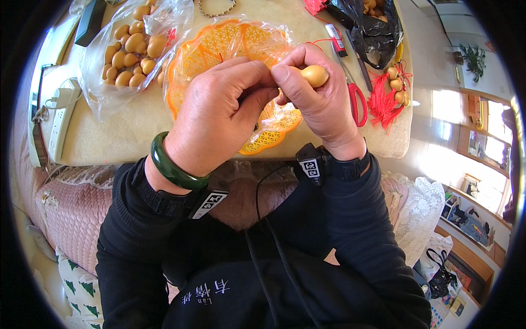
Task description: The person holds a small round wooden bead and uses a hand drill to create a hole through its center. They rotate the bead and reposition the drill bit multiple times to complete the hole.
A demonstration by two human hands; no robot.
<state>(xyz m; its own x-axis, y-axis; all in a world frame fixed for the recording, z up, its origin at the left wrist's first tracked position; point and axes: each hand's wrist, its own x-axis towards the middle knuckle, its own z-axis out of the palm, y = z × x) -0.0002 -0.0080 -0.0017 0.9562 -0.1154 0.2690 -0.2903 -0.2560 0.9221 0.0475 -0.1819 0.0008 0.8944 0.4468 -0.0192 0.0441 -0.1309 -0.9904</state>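
R hand (315, 98) gripped a sm. gourd (315, 76) nr. an orange plastic lattice basket (189, 52); L hand (219, 104) curled close, its hold unclear.

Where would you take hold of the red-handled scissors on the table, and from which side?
By the red handle, probably best from the near side, with the right hand, once free of the gourd it holds. The handle lies toward the person and the blades point away; red tassels lie close on the handle's right.
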